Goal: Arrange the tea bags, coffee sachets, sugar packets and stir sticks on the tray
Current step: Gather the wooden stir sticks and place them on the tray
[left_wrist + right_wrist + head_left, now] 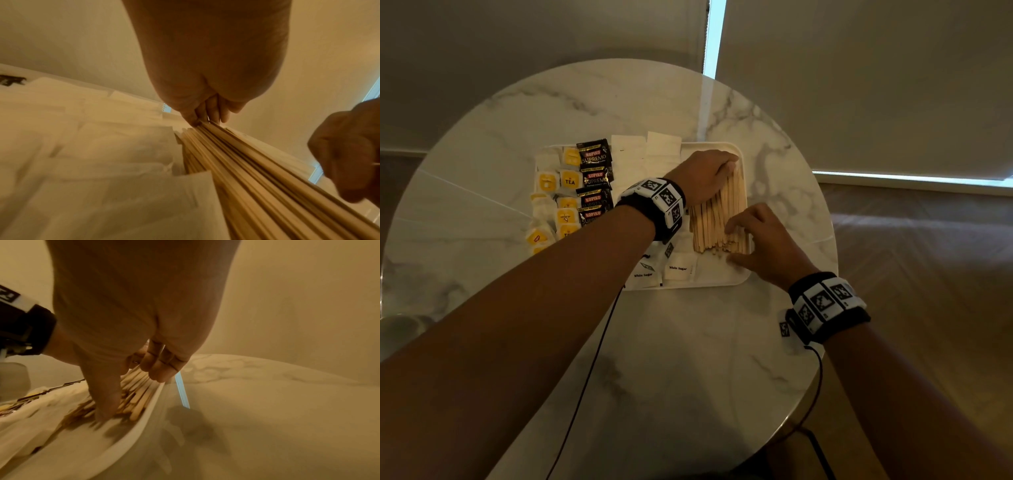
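Note:
A white tray [705, 284] on the marble table holds yellow-tagged tea bags [558, 202] at its left. Right of them come black coffee sachets [594, 178], then white sugar packets [643, 154]. A pile of wooden stir sticks [719, 219] lies along the tray's right side. My left hand [729, 164] reaches over the packets, and its fingertips [205, 113] press the sticks' far ends [257, 170]. My right hand [736, 243] is at the near ends. Its thumb lies against the stick tips [139, 395] and its bent fingers rest on top of the pile.
The tray's right rim [131, 434] runs close beside the sticks. More sugar packets [678, 269] lie at the tray's near edge under my left wrist. The round marble table [654, 342] stretches toward me, with a black cable [592, 359] trailing across it.

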### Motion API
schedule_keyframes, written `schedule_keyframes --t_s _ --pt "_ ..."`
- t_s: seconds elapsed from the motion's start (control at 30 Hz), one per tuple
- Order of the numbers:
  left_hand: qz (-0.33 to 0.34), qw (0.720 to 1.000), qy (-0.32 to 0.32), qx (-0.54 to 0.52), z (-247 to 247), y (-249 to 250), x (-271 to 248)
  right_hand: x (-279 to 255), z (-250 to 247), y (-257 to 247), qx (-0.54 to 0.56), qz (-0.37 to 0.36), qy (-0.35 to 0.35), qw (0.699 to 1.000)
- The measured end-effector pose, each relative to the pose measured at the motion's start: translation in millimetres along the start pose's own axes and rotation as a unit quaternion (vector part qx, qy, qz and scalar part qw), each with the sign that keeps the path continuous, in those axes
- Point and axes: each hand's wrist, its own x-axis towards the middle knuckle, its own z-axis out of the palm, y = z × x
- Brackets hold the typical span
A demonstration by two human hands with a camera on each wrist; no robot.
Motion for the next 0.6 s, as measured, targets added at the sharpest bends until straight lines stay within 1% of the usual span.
schedule_keyframes --t_s 0.07,0.2,0.3,0.43,0.47,0.6 --pt "-0.006 1.0 -0.005 -0.009 2.4 3.5 0.0 0.3 0.8 4.0 -0.003 0.01 0.0 1.0" --pt "-0.006 1.0 0.004 -0.022 2.5 5.5 -2.8 3.8 2.4 6.8 0.002 0.0 -0.014 1.0" --pt "-0.03 0.998 0.037 -0.031 -7.3 -0.7 -11.7 6.2 -1.1 6.9 0.019 0.011 0.003 1.0" --pt "-0.032 0.995 0.086 -0.046 -19.7 -12.3 -40.1 12.4 1.8 8.6 0.022 0.019 0.086 0.996" --pt "-0.033 0.994 0.096 -0.041 -21.4 -15.0 -49.2 13.7 4.0 8.3 0.019 0.02 0.092 0.995" --pt "-0.058 0.987 0.142 -0.044 -28.5 -19.5 -90.3 13.7 9.2 4.3 -0.006 0.025 0.072 0.997"
